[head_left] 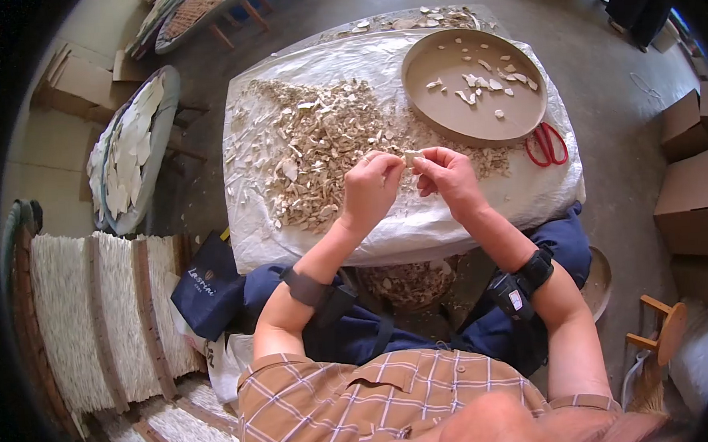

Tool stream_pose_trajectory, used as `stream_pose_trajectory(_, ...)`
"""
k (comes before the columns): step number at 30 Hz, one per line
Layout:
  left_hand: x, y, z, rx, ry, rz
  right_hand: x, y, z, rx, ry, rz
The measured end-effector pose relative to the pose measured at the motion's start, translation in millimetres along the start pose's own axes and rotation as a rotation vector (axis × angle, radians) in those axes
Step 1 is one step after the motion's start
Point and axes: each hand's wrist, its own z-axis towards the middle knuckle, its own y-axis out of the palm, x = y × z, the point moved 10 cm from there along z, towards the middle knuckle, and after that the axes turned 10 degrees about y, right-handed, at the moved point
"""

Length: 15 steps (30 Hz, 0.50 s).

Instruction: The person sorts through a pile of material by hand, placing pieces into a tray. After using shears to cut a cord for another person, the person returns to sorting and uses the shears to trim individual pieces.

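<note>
My left hand point(371, 186) and my right hand point(450, 177) meet above the near side of the table, fingertips almost touching. A small pale flake point(412, 157) is pinched in my right hand, its near end close to the left fingertips. The left fingers are pressed together; what they hold, if anything, is too small to make out. Beyond and left of the hands spreads a heap of broken cream-coloured flakes point(318, 143). A round brown tray point(445, 124) with several larger pale pieces point(487, 82) stands at the back right.
White sheeting point(250, 218) covers the table. Red-handled scissors point(546, 144) lie at its right edge. Below the near edge is a container of flakes point(409, 286). Cardboard boxes point(689, 203) and a wooden stool point(670, 332) stand right; racks of pale strips point(67, 316) stand left.
</note>
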Motion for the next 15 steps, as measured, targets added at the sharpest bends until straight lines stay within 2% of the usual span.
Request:
stream_pose_trajectory(1, 11, -3, 1, 0.051, 0.124, 0.064, 1, -1, 0, 0.008, 0.004, 0.008)
stream_pose_trajectory(2, 10, -1, 0, 0.050, 0.126, 0.063, 2, -3, 0, 0.016, 0.008, 0.017)
stream_pose_trajectory(4, 28, 4, -1, 0.007, 0.290, 0.217, 4, -5, -1, 0.031, 0.017, 0.029)
stream_pose_trajectory(8, 32, 9, 0, -0.022, 0.332, 0.257, 8, -10, -2, 0.059, 0.052, 0.069)
stream_pose_trajectory(10, 6, 12, 3, -0.023, 0.082, -0.023, 3, -10, -3, 0.052, 0.042, 0.063)
stream_pose_trajectory(11, 5, 12, 4, -0.024, 0.083, -0.024, 1, -9, -2, 0.042, 0.032, 0.057)
stream_pose_trajectory(13, -21, 23, 0, -0.101, -0.250, -0.301, -2, -9, -1, 0.025, 0.018, 0.036)
stream_pose_trajectory(15, -27, 27, -3, -0.158, -0.259, -0.344, -3, -9, -1, 0.004, 0.005, 0.012)
